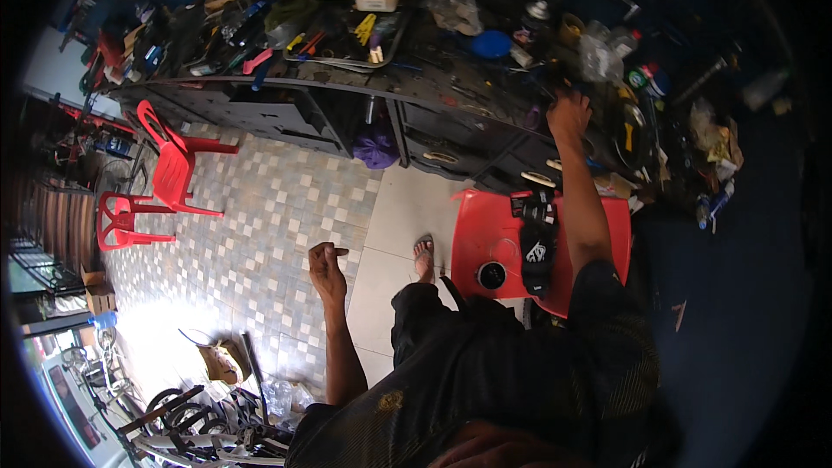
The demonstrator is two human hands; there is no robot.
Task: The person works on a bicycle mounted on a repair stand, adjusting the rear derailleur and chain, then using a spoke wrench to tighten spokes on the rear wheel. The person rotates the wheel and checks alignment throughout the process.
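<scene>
My right hand (569, 115) reaches over the right part of the cluttered workbench (425, 91), its fingers bent down among dark small items. What lies under its fingertips is too dark to make out. Out over the floor, apart from the bench, my left hand (327, 274) is raised with its fingers curled in. Whether something small is in it I cannot make out. Below my right forearm stands a red plastic chair (472, 225). A black cap-like cloth item (537, 251) with a white print and a round black-topped container (491, 275) rest on it.
A tray (347, 61) of tools, a blue round lid (491, 44) and clear plastic bags (600, 56) crowd the bench. A purple bag (375, 149) sits under it. At left are red chairs (173, 169); bicycle parts (199, 429) fill the lower left.
</scene>
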